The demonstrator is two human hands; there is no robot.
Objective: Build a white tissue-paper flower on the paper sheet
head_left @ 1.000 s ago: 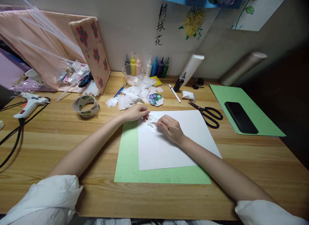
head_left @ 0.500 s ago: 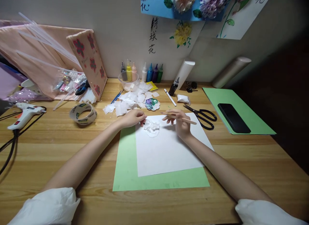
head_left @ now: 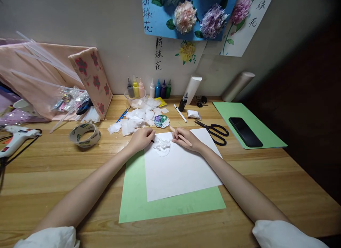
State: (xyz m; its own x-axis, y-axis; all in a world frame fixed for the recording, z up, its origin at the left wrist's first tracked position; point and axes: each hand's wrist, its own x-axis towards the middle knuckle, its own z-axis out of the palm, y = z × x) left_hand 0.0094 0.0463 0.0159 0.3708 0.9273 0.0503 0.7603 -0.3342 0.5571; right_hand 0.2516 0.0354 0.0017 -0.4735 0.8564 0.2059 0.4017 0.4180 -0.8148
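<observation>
My right hand (head_left: 189, 140) holds a flat wooden craft stick (head_left: 185, 140), which slants up to the left over the white paper (head_left: 183, 173). Its fingertips are just right of a cluster of crumpled white tissue (head_left: 162, 144), inside a faint round outline on the paper. On the cluster's left side, my left hand (head_left: 140, 139) rests at the paper's upper left edge with its fingers curled together. A small dark bit shows at those fingertips, too small to name. Under the paper lies a green sheet (head_left: 170, 213).
Behind the hands are loose tissue pieces (head_left: 135, 118), a painted palette (head_left: 161, 121) and paint bottles (head_left: 163, 89). Scissors (head_left: 217, 130) lie right, near a phone (head_left: 245, 131) on green paper. A tape roll (head_left: 85, 135) and a glue gun (head_left: 16, 138) are left.
My right hand has moved left, closer to the tissue cluster, and the craft stick now slants more steeply. My left hand stays beside the cluster. The camera view has shifted.
</observation>
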